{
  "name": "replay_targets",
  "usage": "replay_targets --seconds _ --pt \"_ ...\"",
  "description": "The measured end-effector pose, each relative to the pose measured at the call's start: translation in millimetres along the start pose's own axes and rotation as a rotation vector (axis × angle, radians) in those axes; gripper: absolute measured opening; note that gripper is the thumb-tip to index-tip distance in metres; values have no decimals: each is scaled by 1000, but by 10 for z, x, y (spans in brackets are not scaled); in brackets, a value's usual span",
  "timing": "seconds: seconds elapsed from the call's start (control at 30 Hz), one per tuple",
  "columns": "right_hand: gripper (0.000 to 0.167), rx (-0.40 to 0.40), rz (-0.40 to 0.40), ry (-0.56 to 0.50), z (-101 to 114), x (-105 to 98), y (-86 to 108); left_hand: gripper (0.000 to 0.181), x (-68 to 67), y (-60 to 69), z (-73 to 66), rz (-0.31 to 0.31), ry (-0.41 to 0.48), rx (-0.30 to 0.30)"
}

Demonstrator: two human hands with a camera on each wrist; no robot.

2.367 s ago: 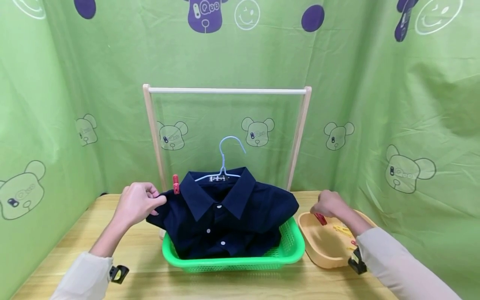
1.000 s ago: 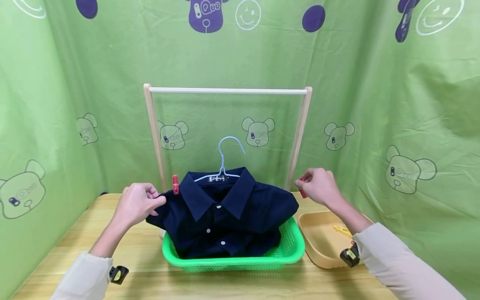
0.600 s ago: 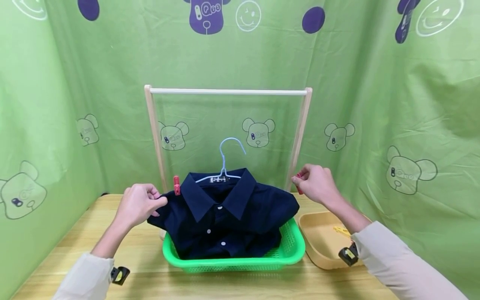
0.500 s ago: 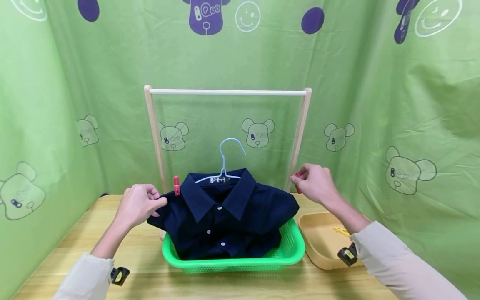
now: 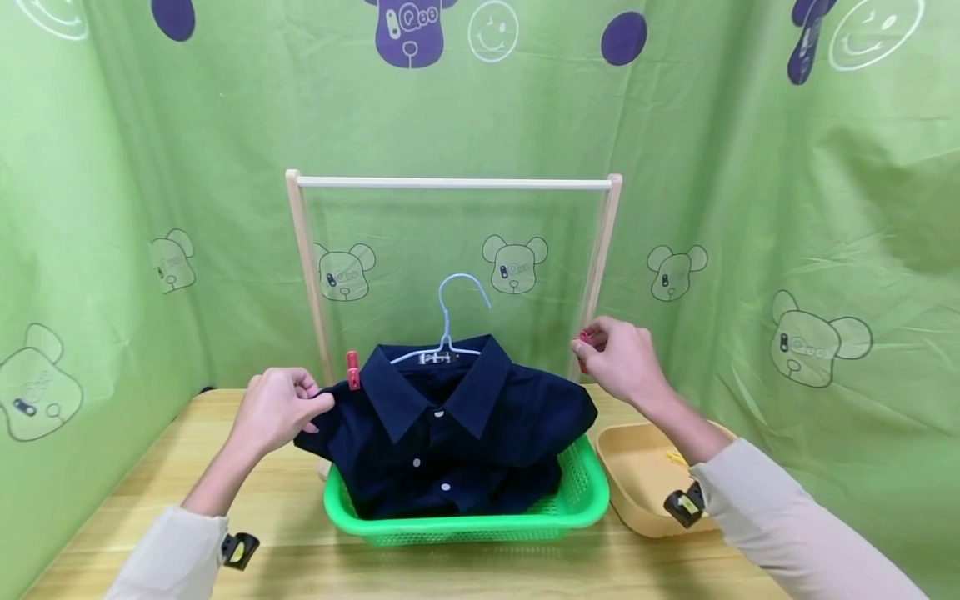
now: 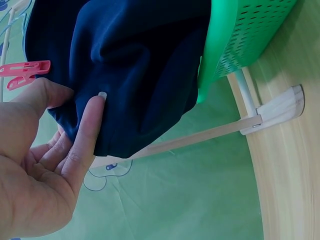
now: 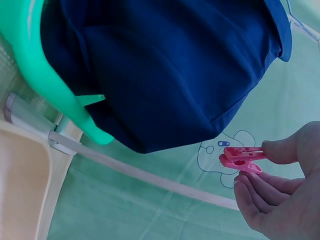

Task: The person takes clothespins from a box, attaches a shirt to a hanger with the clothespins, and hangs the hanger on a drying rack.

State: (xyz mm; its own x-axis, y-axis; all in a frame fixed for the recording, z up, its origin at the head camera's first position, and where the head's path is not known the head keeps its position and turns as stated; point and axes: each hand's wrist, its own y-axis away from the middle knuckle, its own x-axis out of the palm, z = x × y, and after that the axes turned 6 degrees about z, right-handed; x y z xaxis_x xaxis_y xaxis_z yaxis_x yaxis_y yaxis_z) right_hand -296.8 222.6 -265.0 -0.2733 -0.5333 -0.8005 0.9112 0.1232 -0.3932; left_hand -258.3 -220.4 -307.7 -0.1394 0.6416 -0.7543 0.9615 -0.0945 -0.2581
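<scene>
A dark navy shirt [image 5: 517, 412] with white buttons sits in a green basket [image 5: 465, 527], with a light blue hanger [image 5: 447, 321] inside its collar. One red clothespin [image 5: 352, 371] is clipped on the shoulder at the left. My left hand [image 5: 276, 408] pinches the sleeve beside that clothespin, thumb on one side and fingers on the other in the left wrist view. My right hand [image 5: 622, 358] pinches a second red clothespin [image 7: 242, 159] by its handles, held apart from the shirt's other sleeve [image 7: 175, 115].
Behind the basket stands a rack with a white bar [image 5: 450, 182] and wooden posts [image 5: 600, 258]. A tan tray [image 5: 637, 467] with yellow clothespins [image 5: 677, 458] lies at the right, partly under my right forearm. Green curtains [image 5: 787, 208] surround the table [image 5: 300, 550].
My right hand has risen from the tan tray with the red clothespin and moved left towards the shirt's right-hand shoulder. The left hand stays on the sleeve.
</scene>
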Motion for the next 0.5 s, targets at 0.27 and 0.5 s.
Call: replay_targets --seconds 0.27,0.5 --pt "23 -9 -5 -58 104 15 18 14 -3 -16 1 -4 -12 5" --pt "17 -42 -32 -79 193 36 32 14 9 -19 10 -4 -22 7"
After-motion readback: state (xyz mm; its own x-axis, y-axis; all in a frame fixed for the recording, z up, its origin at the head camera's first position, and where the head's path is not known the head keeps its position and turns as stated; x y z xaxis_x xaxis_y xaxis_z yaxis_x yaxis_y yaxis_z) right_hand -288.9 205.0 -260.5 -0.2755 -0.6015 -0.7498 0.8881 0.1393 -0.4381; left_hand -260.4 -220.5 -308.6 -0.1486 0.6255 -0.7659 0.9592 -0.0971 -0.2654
